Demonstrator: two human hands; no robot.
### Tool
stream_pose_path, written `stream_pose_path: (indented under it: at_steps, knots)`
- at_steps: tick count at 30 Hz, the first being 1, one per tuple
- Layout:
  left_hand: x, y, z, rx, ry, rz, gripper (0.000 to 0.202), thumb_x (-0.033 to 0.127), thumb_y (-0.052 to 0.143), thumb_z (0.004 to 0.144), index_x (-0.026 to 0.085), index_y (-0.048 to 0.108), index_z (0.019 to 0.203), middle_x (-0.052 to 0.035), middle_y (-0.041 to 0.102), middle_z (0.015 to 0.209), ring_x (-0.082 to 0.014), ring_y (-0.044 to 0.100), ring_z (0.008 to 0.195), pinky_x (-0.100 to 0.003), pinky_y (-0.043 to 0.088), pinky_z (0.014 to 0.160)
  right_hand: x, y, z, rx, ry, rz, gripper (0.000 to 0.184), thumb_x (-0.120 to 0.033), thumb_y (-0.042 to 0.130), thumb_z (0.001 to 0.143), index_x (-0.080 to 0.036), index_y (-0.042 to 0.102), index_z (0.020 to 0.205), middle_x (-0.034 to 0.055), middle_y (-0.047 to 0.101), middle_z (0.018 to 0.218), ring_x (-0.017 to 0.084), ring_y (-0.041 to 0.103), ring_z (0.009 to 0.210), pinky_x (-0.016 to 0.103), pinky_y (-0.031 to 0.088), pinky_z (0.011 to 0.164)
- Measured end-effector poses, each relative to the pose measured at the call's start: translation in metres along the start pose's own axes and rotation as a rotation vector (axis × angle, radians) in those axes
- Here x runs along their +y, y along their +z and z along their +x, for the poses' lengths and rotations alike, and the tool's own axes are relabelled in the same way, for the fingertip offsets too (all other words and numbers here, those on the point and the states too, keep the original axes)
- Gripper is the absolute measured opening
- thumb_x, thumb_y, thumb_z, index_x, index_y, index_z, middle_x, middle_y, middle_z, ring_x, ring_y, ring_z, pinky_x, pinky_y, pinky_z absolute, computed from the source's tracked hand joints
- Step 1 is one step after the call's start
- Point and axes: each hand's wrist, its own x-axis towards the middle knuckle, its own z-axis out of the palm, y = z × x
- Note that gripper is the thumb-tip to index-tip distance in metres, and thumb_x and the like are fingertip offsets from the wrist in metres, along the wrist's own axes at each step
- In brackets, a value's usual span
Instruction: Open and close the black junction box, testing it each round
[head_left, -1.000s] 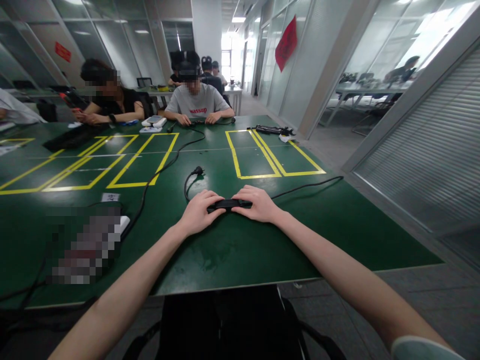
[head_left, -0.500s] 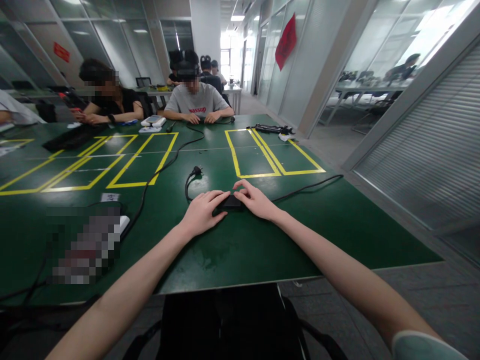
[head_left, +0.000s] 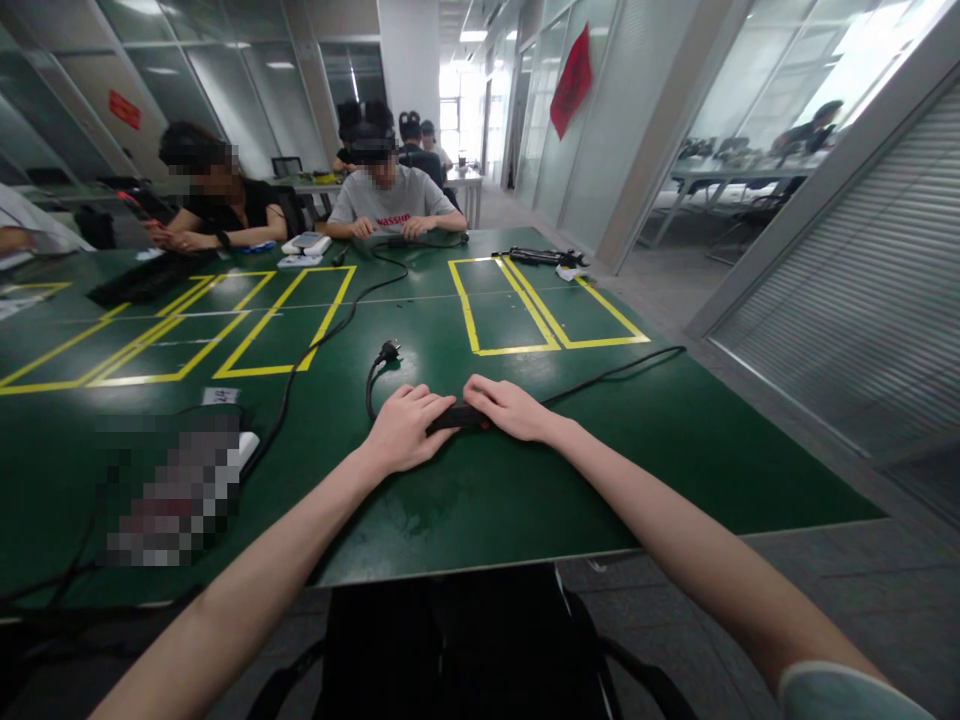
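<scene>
A black bar-shaped device (head_left: 459,416) lies between my hands at the middle of the green table; its exact kind is unclear. My left hand (head_left: 411,428) grips its left end, thumb along the near side and fingers over the top. At the other end, my right hand (head_left: 506,408) is closed round it with bent fingers. A small red spot shows beside the right fingers. One black cord curves from near my left hand to a black plug (head_left: 389,351) with metal pins. Another black cable (head_left: 615,373) runs rightward from behind my right hand.
Yellow tape rectangles (head_left: 517,350) mark the green table (head_left: 570,510). A blurred-out object (head_left: 176,490) lies at the left, near a long black cable (head_left: 287,395). Dark tripod-like gear (head_left: 536,257) rests at the far edge. Across the table sit a person in grey (head_left: 397,200) and one in black (head_left: 251,205).
The device has tilted in my hands, so a different side with a red spot faces me. My right fingers have lowered and curled around it. The plug has shifted slightly nearer.
</scene>
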Motion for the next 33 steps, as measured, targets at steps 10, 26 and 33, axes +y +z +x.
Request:
stream_pose_path:
  at_steps: [10,26,33]
  knots:
    - [-0.001,-0.004,-0.001,0.002,-0.018,-0.086,0.037,0.047,0.059,0.099,0.021,0.067,0.125,-0.0082,0.072,0.098,-0.0248,0.067,0.090,-0.037,0.051,0.084,-0.007,-0.010,-0.007,-0.009,-0.279,-0.485,0.024,-0.043,0.062,0.098,-0.020,0.069,0.103,0.0095,0.074,0.090,0.025,0.068,0.085,0.032,0.043,0.072]
    - [0.001,-0.002,-0.001,0.035,0.123,0.048,0.034,0.045,0.050,0.105,0.015,0.066,0.112,-0.0090,0.070,0.093,-0.0229,0.065,0.087,-0.034,0.047,0.080,-0.007,-0.019,-0.012,-0.172,0.000,0.357,0.034,-0.048,0.076,0.086,-0.020,0.060,0.096,0.0046,0.073,0.092,0.019,0.067,0.082,0.030,0.053,0.069]
    - [0.003,0.000,0.002,0.071,0.163,0.049,0.041,0.050,0.050,0.105,0.016,0.067,0.119,-0.0117,0.074,0.101,-0.0245,0.066,0.097,-0.037,0.049,0.086,-0.008,-0.017,-0.010,-0.314,0.172,0.642,0.042,-0.051,0.081,0.080,-0.020,0.057,0.094,0.0017,0.075,0.082,0.011,0.062,0.059,0.020,0.043,0.048]
